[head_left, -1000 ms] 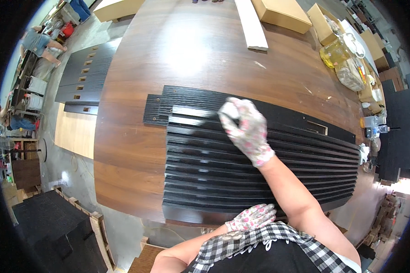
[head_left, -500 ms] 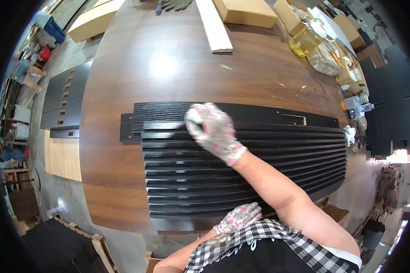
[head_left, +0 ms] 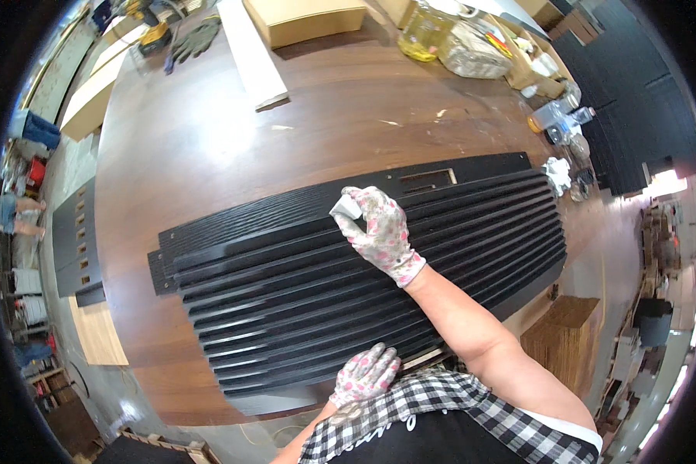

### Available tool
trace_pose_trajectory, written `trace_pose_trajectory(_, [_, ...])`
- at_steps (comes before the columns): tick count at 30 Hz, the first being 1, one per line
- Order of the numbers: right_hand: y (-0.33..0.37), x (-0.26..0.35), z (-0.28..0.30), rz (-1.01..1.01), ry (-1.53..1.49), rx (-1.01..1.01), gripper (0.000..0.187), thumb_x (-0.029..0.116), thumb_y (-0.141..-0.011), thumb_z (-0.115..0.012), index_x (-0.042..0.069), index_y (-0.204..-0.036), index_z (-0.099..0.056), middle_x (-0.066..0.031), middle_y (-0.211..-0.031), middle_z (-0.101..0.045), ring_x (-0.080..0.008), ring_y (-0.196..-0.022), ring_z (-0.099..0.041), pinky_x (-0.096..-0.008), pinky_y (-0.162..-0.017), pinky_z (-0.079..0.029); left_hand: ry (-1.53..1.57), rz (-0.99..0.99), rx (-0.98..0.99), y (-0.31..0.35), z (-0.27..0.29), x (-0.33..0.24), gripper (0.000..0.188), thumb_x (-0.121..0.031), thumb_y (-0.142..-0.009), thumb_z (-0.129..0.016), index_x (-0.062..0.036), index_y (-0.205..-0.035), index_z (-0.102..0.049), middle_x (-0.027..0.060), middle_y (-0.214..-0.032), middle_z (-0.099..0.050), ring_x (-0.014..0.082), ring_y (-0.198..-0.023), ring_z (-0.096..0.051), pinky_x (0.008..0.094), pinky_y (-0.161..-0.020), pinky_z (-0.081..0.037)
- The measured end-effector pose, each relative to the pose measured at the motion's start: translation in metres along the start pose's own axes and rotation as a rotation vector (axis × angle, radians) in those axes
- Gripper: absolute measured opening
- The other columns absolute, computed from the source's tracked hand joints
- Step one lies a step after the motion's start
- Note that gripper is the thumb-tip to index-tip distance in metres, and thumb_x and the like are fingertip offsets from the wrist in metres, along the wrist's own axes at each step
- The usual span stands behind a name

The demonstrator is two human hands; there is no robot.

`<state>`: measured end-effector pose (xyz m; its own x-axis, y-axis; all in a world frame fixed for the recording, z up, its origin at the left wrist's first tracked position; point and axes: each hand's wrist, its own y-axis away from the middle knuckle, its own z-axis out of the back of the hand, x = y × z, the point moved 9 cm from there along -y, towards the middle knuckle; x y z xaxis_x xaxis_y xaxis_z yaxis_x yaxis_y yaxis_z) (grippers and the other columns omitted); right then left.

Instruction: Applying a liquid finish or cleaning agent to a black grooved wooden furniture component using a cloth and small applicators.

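A black grooved wooden panel (head_left: pixel 286 309), made of long parallel slats, lies across the table in front of me. Over its far slats is my right hand (head_left: pixel 380 236), in a white glove with pink flowers. Thumb and fingers pinch a small white piece (head_left: pixel 348 207), partly hidden by the glove; its material is unclear. My left hand (head_left: pixel 366 373), in a matching glove, rests with stretched fingers on the panel's near edge. Behind the slatted panel lie flat black boards (head_left: pixel 278 203), one with a rectangular slot.
On the brown table (head_left: pixel 178 155) lie a white board (head_left: pixel 254 58), a cardboard box (head_left: pixel 305 23) and a dark glove (head_left: pixel 197 40). Bottles (head_left: pixel 549 116), a jar of yellow liquid (head_left: pixel 424 35) and crumpled white paper (head_left: pixel 557 176) stand along the right. Slotted black boards (head_left: pixel 76 240) are beyond the left edge.
My right hand has moved rightward along the far slats, and the white piece now shows in its fingers. The view has turned, tilting the panel. My left hand stays at the near edge.
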<state>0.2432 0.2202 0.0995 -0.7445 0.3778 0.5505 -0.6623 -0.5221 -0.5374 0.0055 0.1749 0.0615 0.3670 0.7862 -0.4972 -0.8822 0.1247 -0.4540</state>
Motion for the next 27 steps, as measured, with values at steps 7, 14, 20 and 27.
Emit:
trace_pose_trajectory(7, [0.022,-0.119,0.122,-0.334,0.264,-0.205,0.014,0.022,-0.079,-0.069,0.009,-0.084,-0.065,-0.0108,-0.084,-0.064,-0.0266,-0.073,-0.063,-0.0361,-0.067,-0.052,-0.1,0.011,0.023,-0.006,-0.002,-0.005,0.023,-0.024,-0.07,-0.067,-0.0217,-0.093,-0.067,-0.0007,-0.105,-0.067,0.0197,-0.098,-0.063,0.0389,-0.081,-0.048])
trace_pose_trajectory(14, [0.008,-0.074,0.074,-0.098,0.069,-0.009,0.014,0.018,-0.077,-0.069,0.009,-0.087,-0.064,-0.0107,-0.087,-0.064,-0.0288,-0.08,-0.062,-0.0368,-0.074,-0.051,-0.309,0.125,0.123,0.003,-0.007,0.002,0.034,-0.035,-0.081,-0.063,-0.0229,-0.112,-0.059,-0.0039,-0.114,-0.064,0.0181,-0.105,-0.058,0.0408,-0.099,-0.034])
trace_pose_trajectory(20, [0.022,-0.178,0.187,-0.313,0.307,-0.179,0.009,0.018,-0.08,-0.066,0.01,-0.084,-0.066,-0.0092,-0.083,-0.064,-0.0262,-0.078,-0.063,-0.0367,-0.071,-0.051,-0.345,0.123,0.148,-0.008,-0.012,-0.002,0.03,-0.026,-0.078,-0.063,-0.0229,-0.108,-0.063,-0.0029,-0.114,-0.063,0.0188,-0.104,-0.058,0.0424,-0.099,-0.035])
trace_pose_trajectory(27, [0.02,-0.164,0.156,-0.171,0.15,-0.075,0.019,0.018,-0.077,-0.069,0.008,-0.093,-0.064,-0.0119,-0.085,-0.063,-0.0291,-0.08,-0.061,-0.0391,-0.074,-0.05,-0.452,0.21,0.246,0.007,-0.013,0.006,0.039,-0.032,-0.081,-0.056,-0.0138,-0.115,-0.061,0.0082,-0.119,-0.059,0.0328,-0.113,-0.054,0.0515,-0.098,-0.033])
